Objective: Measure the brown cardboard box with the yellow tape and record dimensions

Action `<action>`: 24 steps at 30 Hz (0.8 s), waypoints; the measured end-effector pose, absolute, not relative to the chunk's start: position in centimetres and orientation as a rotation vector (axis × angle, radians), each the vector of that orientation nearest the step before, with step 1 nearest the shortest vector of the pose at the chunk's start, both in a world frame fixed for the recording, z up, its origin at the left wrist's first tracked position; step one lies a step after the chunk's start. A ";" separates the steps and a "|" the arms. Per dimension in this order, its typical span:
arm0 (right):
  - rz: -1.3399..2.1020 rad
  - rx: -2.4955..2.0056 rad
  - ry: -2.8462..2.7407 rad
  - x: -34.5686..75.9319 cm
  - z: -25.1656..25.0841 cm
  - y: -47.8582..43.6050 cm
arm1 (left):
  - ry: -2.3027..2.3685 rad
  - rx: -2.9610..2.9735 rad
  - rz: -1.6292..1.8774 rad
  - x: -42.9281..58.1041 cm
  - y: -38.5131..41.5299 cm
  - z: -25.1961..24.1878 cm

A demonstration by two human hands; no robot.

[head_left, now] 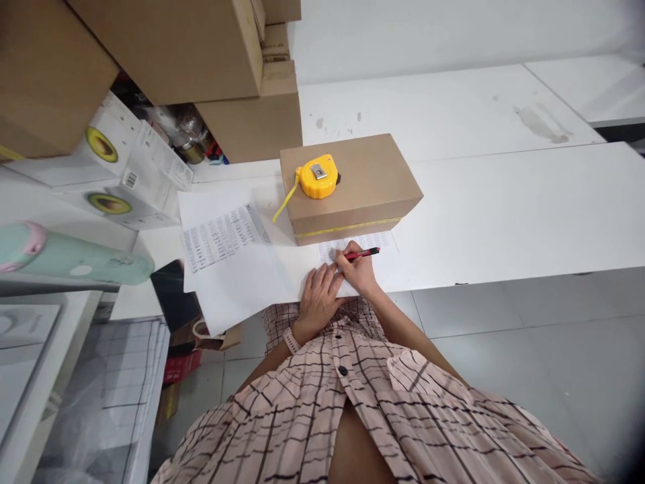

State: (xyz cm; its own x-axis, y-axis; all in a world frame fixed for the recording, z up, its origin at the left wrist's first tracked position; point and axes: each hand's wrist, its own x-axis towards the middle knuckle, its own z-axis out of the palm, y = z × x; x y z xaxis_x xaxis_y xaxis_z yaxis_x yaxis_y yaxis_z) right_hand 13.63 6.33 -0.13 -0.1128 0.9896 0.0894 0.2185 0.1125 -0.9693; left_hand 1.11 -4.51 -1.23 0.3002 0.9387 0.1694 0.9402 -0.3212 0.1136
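Observation:
My right hand (359, 269) grips a red and black pen (361, 254), its tip hidden behind the fingers, over a printed sheet (388, 243) on the white table. Spread flat at the table's front edge, my left hand (318, 296) rests on the near side of that sheet. Just beyond both hands sits a closed brown cardboard box (373, 175) with a strip of yellow tape along its front; it seems to cover part of the sheet. On the box's top lies a yellow tape measure (318, 177) with a yellow wrist strap.
Printed papers (226, 249) overhang the table edge on the left. Behind them stand avocado-printed white boxes (115, 175) and large stacked cartons (201, 47). A mint-green bottle (85, 259) and a dark flat object (176, 292) are at far left. The white tabletop (494, 215) stretches right.

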 end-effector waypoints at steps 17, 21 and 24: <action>1.103 -1.227 -1.475 13.6 -0.1 6.3 | -1.822 -2.520 -0.333 1.2 -4.4 -1.1; 1.099 -1.226 -1.454 13.6 -0.1 6.3 | -1.827 -2.523 -0.322 1.2 -4.5 -1.1; 1.081 -1.234 -1.433 13.6 0.0 6.3 | -1.824 -2.522 -0.330 1.2 -4.5 -1.0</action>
State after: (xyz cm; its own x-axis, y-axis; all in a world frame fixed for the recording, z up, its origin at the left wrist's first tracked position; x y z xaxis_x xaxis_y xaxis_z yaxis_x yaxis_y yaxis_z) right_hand 13.60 6.28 0.04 -0.0669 0.9929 0.0986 0.1782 0.1091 -0.9779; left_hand 1.15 -4.45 -1.01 0.2987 0.9379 0.1766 0.9403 -0.3209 0.1135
